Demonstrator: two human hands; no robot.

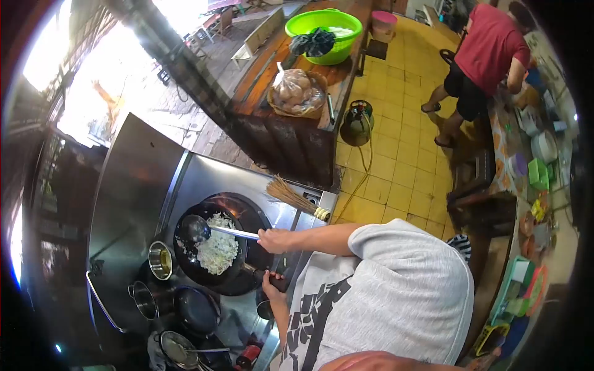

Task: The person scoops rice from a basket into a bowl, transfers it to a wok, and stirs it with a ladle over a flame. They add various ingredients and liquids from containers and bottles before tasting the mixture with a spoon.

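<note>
My right hand [275, 240] is closed round the long metal handle of a ladle [196, 228], whose dark bowl rests in the wok at the edge of the white food. My left hand [275, 287] grips the handle of the black wok [193, 268], which sits on the steel stove. Inside the wok lies a heap of white rice-like food [218, 248], loose and partly spread. An orange flame glow shows at the burner [231, 209] behind the wok. A steel bowl [161, 260] with yellowish contents stands beside the wok.
Nearby are a dark pan [197, 310], a steel pot [143, 300], a strainer [178, 348] and a stick brush [291, 195]. A gas cylinder [357, 122] stands on the yellow tiles. A green basin [337, 54] and a bag of eggs [297, 91] sit on the wooden counter. A person in red [489, 49] works at the right.
</note>
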